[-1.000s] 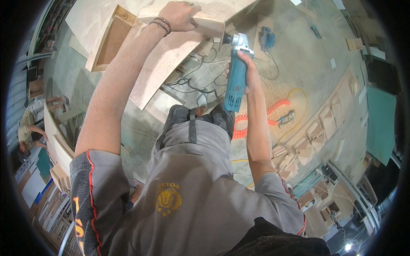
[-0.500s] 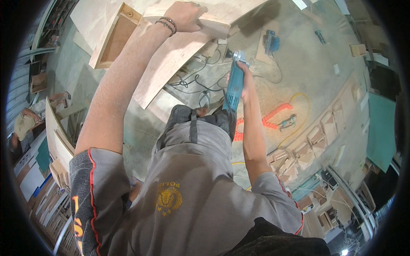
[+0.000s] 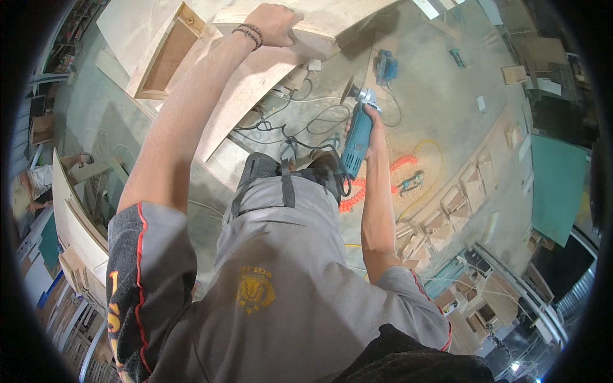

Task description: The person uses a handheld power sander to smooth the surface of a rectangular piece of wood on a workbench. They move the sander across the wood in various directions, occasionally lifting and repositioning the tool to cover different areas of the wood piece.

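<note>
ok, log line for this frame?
left hand: on wooden piece | right hand: gripping blue angle grinder, disc off the wood | nearby: orange coiled hose

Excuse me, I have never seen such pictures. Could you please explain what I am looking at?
There is no robot, only a person with two bare hands. A wide fisheye camera on the head looks down, so straight edges bend. The left hand rests on a pale wooden piece. The right hand holds a blue angle grinder, its disc apart from the wood. On the floor are another blue power tool and a coiled orange hose.
</note>
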The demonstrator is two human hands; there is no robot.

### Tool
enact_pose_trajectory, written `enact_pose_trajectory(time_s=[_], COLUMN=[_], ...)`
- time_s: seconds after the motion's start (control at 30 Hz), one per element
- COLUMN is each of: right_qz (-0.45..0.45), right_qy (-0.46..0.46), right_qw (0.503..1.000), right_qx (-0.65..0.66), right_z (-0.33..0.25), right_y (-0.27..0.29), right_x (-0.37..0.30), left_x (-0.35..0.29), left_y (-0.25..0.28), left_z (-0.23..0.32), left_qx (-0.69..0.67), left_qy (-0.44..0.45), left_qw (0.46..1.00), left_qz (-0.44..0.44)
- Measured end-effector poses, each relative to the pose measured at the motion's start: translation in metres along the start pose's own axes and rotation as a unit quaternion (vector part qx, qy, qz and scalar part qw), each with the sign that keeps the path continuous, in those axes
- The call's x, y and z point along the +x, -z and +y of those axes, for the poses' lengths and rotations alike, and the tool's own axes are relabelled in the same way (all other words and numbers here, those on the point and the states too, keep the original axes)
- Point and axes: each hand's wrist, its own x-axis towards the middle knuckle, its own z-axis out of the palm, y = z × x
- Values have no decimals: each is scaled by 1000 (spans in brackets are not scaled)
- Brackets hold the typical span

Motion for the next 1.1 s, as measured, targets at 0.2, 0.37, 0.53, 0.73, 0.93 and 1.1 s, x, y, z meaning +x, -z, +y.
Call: enact_pose_trajectory(time_s=[0.2,0.37,0.53,0.73,0.93,1.1], right_qz=[-24,-39,-55,-50,-49,-48], right_qy=[10,-1,-12,-5,-1,-7], right_qw=[999,999,998,998,998,998], right_qx=[-18,-23,-29,-36,-39,-27], right_z=[-1,0,-2,-3,-1,0], right_y=[-15,-35,-41,-50,-53,-47], right_x=[15,29,43,44,44,45], left_x=[18,31,29,28,24,28], left_y=[1,1,0,4,1,4], left_z=[-9,-11,-11,-8,-11,-5], left_qx=[2,14,10,8,1,2], left_qy=[4,-1,-5,-4,-23,-10], left_qw=[1000,999,999,999,1000,1000], left_qz=[-14,-46,-32,-43,-8,-23])
